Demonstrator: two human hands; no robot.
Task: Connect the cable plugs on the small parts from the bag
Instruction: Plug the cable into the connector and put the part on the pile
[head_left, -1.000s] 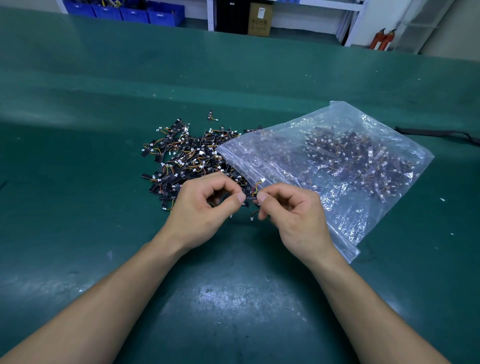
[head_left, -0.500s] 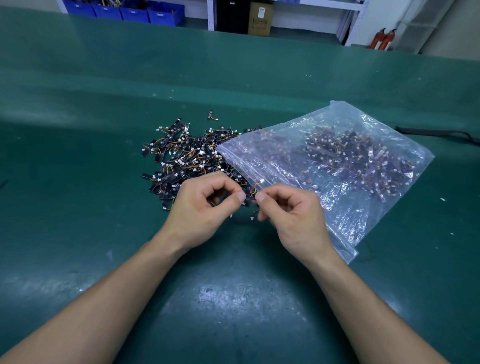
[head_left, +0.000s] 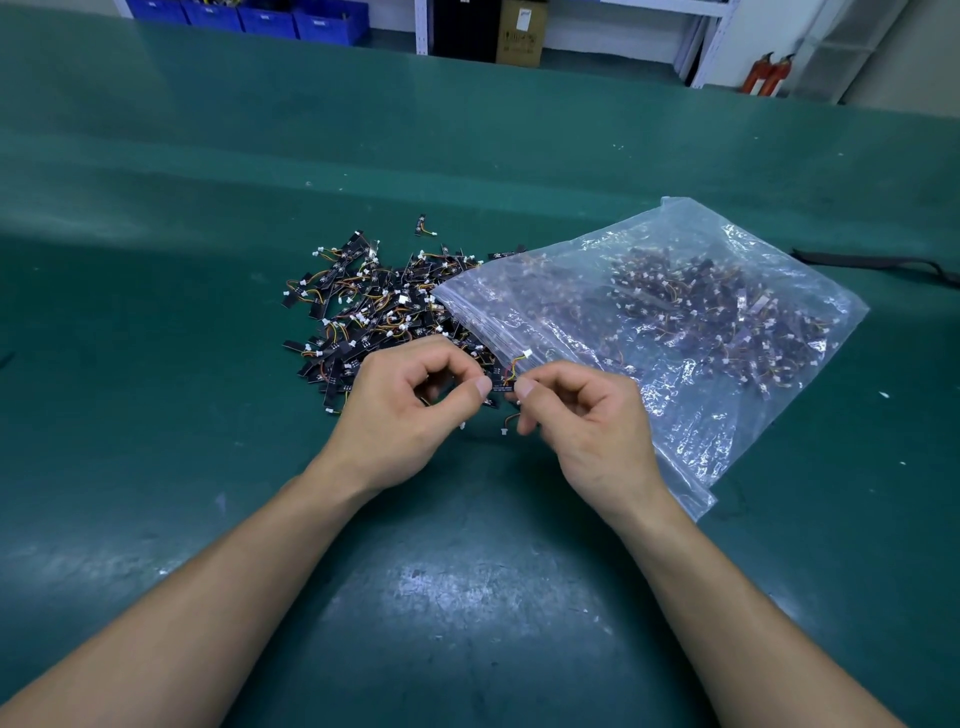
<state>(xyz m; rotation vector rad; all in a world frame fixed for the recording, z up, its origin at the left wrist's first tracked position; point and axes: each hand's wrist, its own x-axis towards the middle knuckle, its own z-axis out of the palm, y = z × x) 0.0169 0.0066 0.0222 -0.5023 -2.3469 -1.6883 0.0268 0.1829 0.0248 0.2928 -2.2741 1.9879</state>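
the job looks to be somewhere in its middle, though no count can be made: a loose pile of parts (head_left: 374, 312) lies on the green table (head_left: 467, 597) just left of the open mouth of the clear bag (head_left: 737, 447), and a large share of the same black strips with orange and yellow wires lies inside the bag to the right. whether the plugs in the pile are joined is too small to tell. both hands work one small part (head_left: 503, 385) at the near edge of the pile: the left hand (head_left: 410, 410) pinches its left end between thumb and forefinger, and the right hand (head_left: 587, 421) pinches its right end likewise. a white plug (head_left: 527, 355) stands free above it on its wires, so this one seems not yet connected. pale print on the held part is unreadable; so is the label on the far cardboard box (head_left: 521, 31), and no brand shows.
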